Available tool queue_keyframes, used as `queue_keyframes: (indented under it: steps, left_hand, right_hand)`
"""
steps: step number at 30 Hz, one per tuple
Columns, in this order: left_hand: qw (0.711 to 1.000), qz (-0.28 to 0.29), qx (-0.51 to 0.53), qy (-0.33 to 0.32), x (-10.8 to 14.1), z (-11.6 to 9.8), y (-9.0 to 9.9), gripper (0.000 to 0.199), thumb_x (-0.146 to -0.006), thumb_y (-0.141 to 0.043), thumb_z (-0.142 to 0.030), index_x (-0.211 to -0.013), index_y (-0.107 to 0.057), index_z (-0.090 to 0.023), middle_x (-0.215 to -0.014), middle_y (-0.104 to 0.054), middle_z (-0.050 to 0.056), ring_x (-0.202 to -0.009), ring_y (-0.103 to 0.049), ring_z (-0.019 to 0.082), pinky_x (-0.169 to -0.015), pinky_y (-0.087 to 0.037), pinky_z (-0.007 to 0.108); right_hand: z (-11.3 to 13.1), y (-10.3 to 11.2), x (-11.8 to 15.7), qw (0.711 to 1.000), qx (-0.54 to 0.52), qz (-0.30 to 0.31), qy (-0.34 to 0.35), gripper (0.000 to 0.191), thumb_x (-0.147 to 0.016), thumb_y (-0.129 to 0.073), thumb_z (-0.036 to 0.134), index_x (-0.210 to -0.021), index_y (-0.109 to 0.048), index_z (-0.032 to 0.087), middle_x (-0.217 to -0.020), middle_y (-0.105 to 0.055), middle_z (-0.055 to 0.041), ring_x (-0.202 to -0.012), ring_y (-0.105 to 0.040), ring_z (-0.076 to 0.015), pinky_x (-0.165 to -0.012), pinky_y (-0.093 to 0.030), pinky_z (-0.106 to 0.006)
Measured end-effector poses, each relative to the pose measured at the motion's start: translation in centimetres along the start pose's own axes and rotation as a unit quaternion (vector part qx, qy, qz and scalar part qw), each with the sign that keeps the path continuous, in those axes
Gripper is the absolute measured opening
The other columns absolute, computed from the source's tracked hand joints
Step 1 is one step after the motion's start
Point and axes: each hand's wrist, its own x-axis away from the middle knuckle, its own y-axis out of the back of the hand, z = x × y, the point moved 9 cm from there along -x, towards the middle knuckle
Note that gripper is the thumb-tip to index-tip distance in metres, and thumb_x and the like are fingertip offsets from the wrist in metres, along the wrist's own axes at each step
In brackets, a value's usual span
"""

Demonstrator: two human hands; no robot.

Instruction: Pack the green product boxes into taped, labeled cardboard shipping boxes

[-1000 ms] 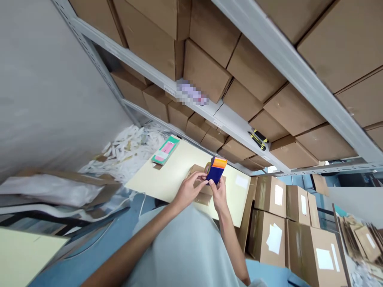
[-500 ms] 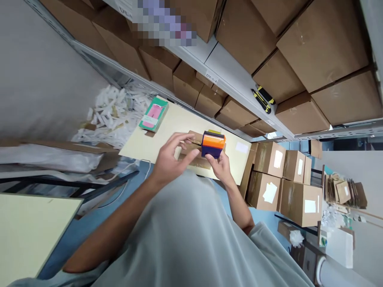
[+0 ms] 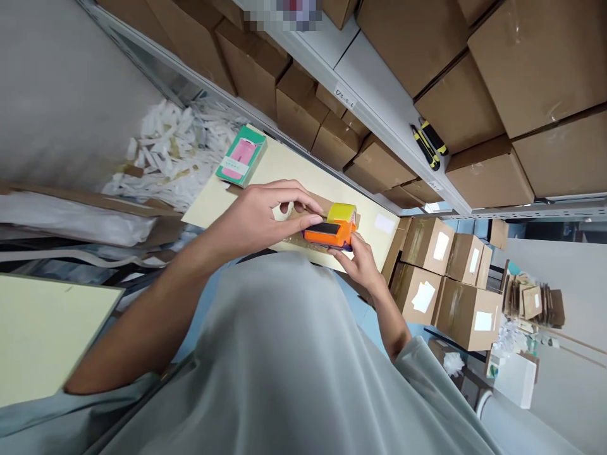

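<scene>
An orange and dark blue tape dispenser (image 3: pixel 332 235) with a yellow roll of tape (image 3: pixel 342 212) is in my right hand (image 3: pixel 364 260), whose fingers wrap its right end. My left hand (image 3: pixel 272 212) reaches over from the left. Its thumb and forefinger come together in a pinch at the dispenser's front end; what lies between them is too small to make out. Beneath both hands a brown cardboard box (image 3: pixel 318 201) lies on the cream table (image 3: pixel 208 202), mostly hidden by hands and dispenser.
A green box with a pink window (image 3: pixel 241 157) lies at the table's left end, beside heaped white strips (image 3: pixel 165 145). Cartons fill the shelf (image 3: pixel 370 107) behind, where two cutter knives (image 3: pixel 429 144) lie. Stacked labelled cartons (image 3: pixel 427 246) stand at right. A pale label (image 3: pixel 383 222) lies on the table.
The dispenser has turned and tipped, so its yellow roll now shows on top. My left hand has moved right and closed its thumb and forefinger at the dispenser's front end.
</scene>
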Motion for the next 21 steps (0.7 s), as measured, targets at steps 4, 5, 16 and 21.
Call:
queue_keyframes:
  steps: [4,5,16,21]
  left_hand:
    - [0.999,0.004,-0.012,-0.036,0.3,-0.3,-0.3,0.026,-0.105,-0.073,-0.052,-0.095,-0.087,-0.032,-0.097,-0.083,0.004,-0.098,-0.077,0.025,-0.089,-0.064,0.037]
    - [0.999,-0.003,-0.019,-0.042,0.4,-0.4,-0.4,0.025,-0.106,-0.073,-0.052,-0.095,-0.086,-0.033,-0.096,-0.083,0.003,-0.097,-0.077,0.025,-0.092,-0.064,0.038]
    - [0.988,-0.111,-0.009,0.103,5.4,5.8,-3.6,0.025,-0.105,-0.069,-0.044,-0.092,-0.083,-0.027,-0.098,-0.084,0.003,-0.095,-0.078,0.023,-0.098,-0.067,0.035]
    - [0.935,-0.217,0.106,0.259,7.2,13.7,-2.3,0.022,-0.094,-0.082,-0.049,-0.093,-0.082,-0.028,-0.097,-0.083,0.002,-0.094,-0.08,0.024,-0.098,-0.071,0.04]
  right_hand:
    - [-0.5,0.2,0.1,0.999,0.029,0.016,0.002,0.033,-0.115,-0.072,0.054,-0.127,-0.076,0.023,-0.115,-0.08,-0.0132,-0.112,-0.074,-0.0318,-0.105,-0.063,-0.046]
    - [-0.6,0.2,0.1,0.999,0.029,0.02,0.001,0.034,-0.115,-0.071,0.055,-0.127,-0.075,0.023,-0.118,-0.08,-0.0139,-0.113,-0.074,-0.032,-0.105,-0.063,-0.046]
    - [-3.1,0.0,3.2,0.977,0.092,0.176,-0.077,0.042,-0.117,-0.064,0.064,-0.106,-0.069,0.024,-0.096,-0.076,-0.0098,-0.094,-0.072,-0.0296,-0.091,-0.06,-0.041]
    - [-6.4,2.4,2.8,0.943,0.111,0.27,-0.161,0.05,-0.115,-0.06,0.072,-0.098,-0.065,0.025,-0.078,-0.067,-0.0016,-0.072,-0.065,-0.0234,-0.07,-0.051,-0.034]
